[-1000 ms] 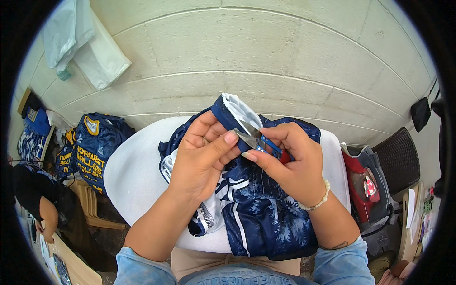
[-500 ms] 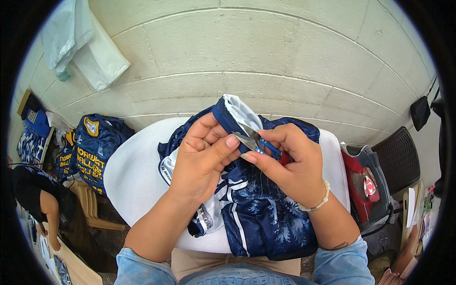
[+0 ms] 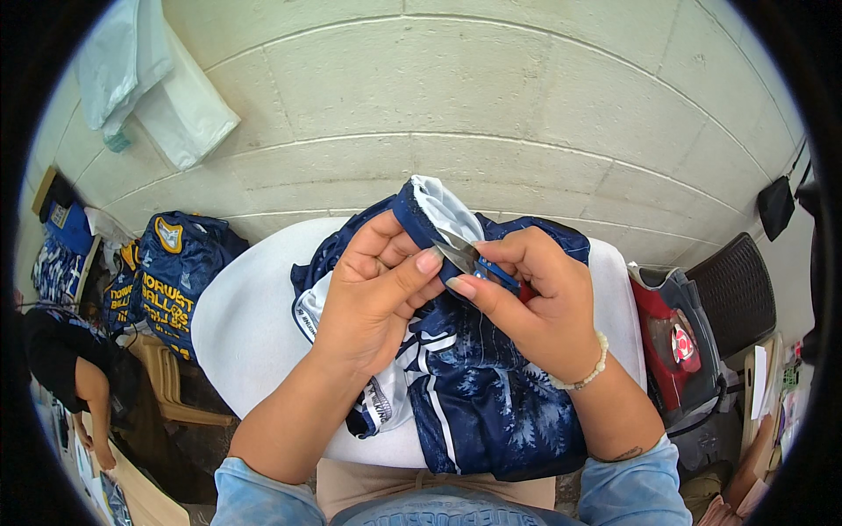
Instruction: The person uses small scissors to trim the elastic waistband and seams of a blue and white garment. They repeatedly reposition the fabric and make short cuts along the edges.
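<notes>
Head view: we note white table (image 3: 237, 298) mid-frame; on it, centre, navy garment (image 3: 500, 412). Left hand (image 3: 373, 289) pinches its raised band (image 3: 410, 210); right hand (image 3: 535, 294) grips scissors (image 3: 459, 256), blades at band. Trimming seems underway; what's left, we cannot tell.

Both hands (image 3: 373, 294) pinch close together, thumbs (image 3: 427, 262) nearly meeting, forearms (image 3: 298, 416) angled inward.

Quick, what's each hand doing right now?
Left hand: closed, holding the navy cloth between thumb and fingers.
Right hand: closed, holding the snips.
</notes>
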{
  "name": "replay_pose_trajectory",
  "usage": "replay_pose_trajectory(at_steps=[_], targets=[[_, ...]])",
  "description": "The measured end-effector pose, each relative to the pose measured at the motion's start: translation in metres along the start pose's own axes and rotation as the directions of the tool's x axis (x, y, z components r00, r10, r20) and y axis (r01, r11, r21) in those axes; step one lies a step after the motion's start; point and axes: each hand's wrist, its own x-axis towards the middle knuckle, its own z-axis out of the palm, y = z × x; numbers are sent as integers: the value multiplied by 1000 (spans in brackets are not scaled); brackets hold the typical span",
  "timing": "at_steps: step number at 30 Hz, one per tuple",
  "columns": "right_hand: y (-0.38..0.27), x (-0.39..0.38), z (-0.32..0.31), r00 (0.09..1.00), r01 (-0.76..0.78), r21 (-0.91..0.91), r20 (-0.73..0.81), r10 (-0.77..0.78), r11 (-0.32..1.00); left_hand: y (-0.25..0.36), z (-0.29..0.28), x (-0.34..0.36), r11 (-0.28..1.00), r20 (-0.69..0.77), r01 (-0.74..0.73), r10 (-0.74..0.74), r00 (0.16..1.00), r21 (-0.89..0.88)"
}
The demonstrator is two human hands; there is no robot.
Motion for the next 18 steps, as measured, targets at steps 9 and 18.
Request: replay_pose_trajectory(at_steps=[9, 18], targets=[[0, 1, -1, 999, -37, 2, -12, 37, 999, -1, 0, 0, 998, -35, -9, 11, 999, 69], [14, 6, 3, 951, -267, 506, 2, 309, 820, 1, 3, 3, 999, 16, -51, 51, 999, -1]])
